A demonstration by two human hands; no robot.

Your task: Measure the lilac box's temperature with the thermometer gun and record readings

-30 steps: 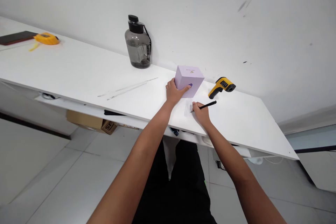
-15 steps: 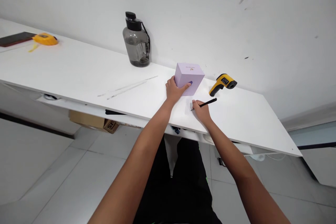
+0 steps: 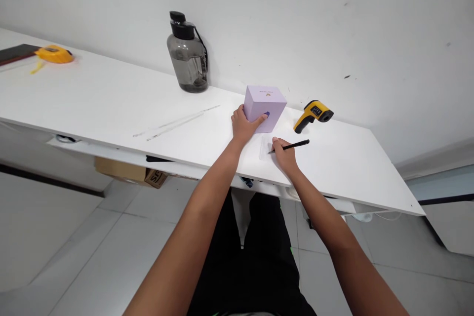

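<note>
A lilac box (image 3: 269, 108) stands on the white table near the wall. My left hand (image 3: 244, 126) grips its left side, with the thumb laid across the front face and the other fingers partly hidden behind. My right hand (image 3: 285, 153) is closed around a black pen (image 3: 298, 144), its tip pointing down and left. Under the tip lies a small pale sheet (image 3: 264, 148), just in front of the box and partly covered by the right hand. Whether there are marks on the sheet is too small to tell.
A yellow and black infrared thermometer (image 3: 314, 114) stands right of the box. Left of the box are a grey water bottle (image 3: 188, 57) and thin clear strips (image 3: 174, 123). A yellow tape measure (image 3: 55, 54) lies far left. A cardboard box (image 3: 126, 170) sits below the tabletop (image 3: 96, 94).
The view has shifted slightly, moving the objects a little to the left. The pen has tilted a bit flatter in my right hand. My left hand keeps its hold on the box.
</note>
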